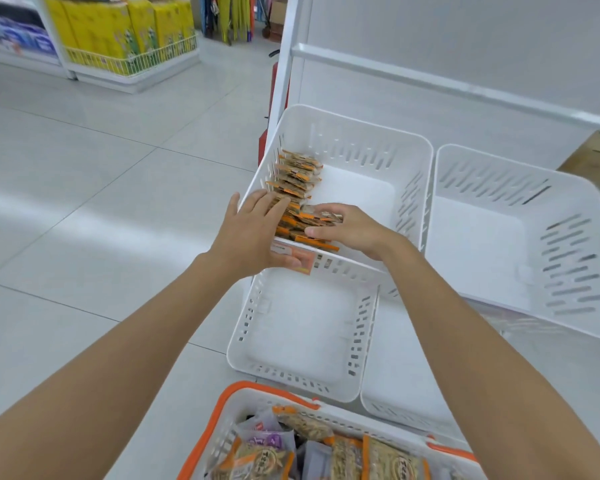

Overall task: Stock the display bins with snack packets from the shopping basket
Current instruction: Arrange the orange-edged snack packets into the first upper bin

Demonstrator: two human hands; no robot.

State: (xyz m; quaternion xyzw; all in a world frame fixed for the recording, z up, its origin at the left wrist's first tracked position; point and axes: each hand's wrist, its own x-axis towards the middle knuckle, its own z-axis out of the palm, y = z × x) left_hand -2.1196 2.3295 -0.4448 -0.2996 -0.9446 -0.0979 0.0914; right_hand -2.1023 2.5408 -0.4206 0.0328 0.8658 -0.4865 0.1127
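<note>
Right hand (352, 228) grips snack packets (297, 176) in the display bin (354, 147), flat left hand (253, 233) pressing them alongside.

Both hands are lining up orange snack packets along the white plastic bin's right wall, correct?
No: the head view shows the orange snack packets along the left wall of the white plastic bin, with the left hand and right hand on them.

Covered, cropped and blurred parts

The near end of the row of snack packets (297, 174) is covered by the left hand (253, 233) and the right hand (354, 230); whether anything is gripped by the right hand cannot be told. The shopping basket (222, 407) is cut off by the near edge, and the print on its contents cannot be read. The shelf goods (18, 36) at far left are blurred.
</note>
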